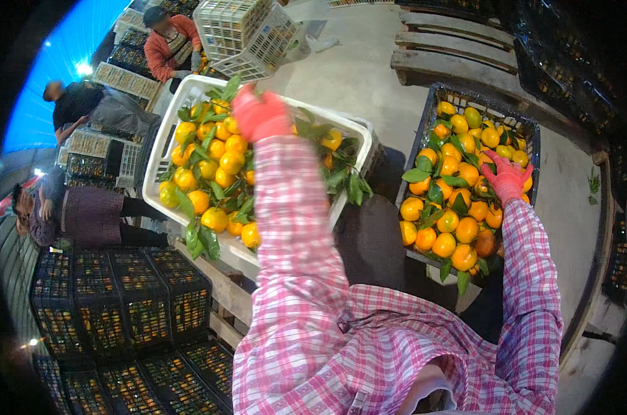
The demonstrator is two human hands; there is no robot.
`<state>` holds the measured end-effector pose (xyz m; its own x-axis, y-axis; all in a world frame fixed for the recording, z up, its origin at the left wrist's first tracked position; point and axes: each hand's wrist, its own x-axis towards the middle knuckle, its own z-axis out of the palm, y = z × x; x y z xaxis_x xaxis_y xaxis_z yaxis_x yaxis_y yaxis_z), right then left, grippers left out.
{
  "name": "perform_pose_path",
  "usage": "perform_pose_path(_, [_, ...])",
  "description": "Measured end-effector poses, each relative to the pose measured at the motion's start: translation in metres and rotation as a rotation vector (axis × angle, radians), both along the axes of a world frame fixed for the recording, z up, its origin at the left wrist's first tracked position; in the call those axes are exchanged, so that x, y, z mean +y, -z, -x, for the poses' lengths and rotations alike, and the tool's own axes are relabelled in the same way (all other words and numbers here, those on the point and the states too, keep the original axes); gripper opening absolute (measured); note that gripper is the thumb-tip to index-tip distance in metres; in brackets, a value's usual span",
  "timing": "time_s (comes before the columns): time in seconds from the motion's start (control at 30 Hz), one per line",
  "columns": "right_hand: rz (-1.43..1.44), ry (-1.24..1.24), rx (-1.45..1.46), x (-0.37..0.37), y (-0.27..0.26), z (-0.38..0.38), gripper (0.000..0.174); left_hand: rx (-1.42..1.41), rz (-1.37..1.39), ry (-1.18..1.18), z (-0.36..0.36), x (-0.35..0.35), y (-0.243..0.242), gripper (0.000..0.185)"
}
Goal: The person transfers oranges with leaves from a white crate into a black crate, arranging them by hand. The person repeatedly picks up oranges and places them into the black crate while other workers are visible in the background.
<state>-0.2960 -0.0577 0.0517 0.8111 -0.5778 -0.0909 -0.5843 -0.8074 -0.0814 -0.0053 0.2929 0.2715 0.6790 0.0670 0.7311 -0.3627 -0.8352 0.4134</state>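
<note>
My left hand (262, 115), in a coral knit glove, is over the far side of a white plastic crate (152, 179) of oranges with leafy stems. It is blurred and its fingers are curled near a green leaf (232, 88); whether it grips anything is hidden. My right hand (506, 179), gloved alike, rests with fingers spread on oranges in a black plastic crate (419, 127). That crate is heaped with orange and yellowish fruit (466, 230), some with leaves attached. In the white crate, loose fruit (232, 162) fills the left part, and leafy sprigs (352, 184) hang over the right rim.
Stacked black crates (121, 295) of fruit stand at lower left. A wooden pallet (456, 49) lies beyond the black crate. White crates (248, 39) stand at the top, near a seated person (170, 44). Two other people (80, 106) are at left.
</note>
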Motion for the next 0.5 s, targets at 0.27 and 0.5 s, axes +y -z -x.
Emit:
perform_pose_path(0.27, [0.010,0.003,0.002,0.002,-0.003,-0.003,0.051,0.497,-0.382,-0.407,-0.083,0.101,0.031,0.084])
perform_pose_path(0.5, [-0.301,0.030,0.013,-0.018,-0.012,-0.014,0.046,1.073,0.693,1.190,0.008,-0.019,0.006,0.063])
